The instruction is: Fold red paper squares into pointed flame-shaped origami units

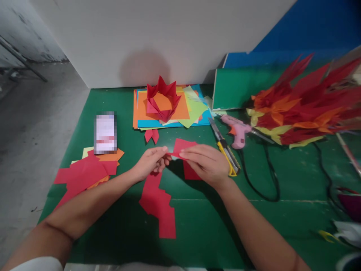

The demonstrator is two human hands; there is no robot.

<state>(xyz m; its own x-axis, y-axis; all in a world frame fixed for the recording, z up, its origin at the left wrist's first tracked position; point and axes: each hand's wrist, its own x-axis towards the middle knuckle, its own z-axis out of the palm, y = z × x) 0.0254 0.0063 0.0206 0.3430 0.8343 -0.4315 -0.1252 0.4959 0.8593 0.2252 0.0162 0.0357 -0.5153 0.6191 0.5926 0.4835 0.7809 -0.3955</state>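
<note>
Between my two hands a small red folded paper [175, 154] is held just above the green table. My left hand [153, 162] pinches its left end with thumb and finger. On the other end, the fingers of my right hand [207, 163] are closed. Red paper squares [191, 171] lie under and behind my right hand. More red paper pieces [162, 203] are spread below my left hand. A small folded red paper piece [151, 136] rests just beyond my hands. Behind it, a ring of folded red paper [165, 113] sits on a stack of coloured paper [138, 113].
On the right lie a yellow utility knife [225, 150] and a pink glue gun [239, 130] with a black cord [245, 180]. Red and orange paper flames [307, 105] stand beyond. A phone [105, 133] and paper scraps [87, 171] are at the left.
</note>
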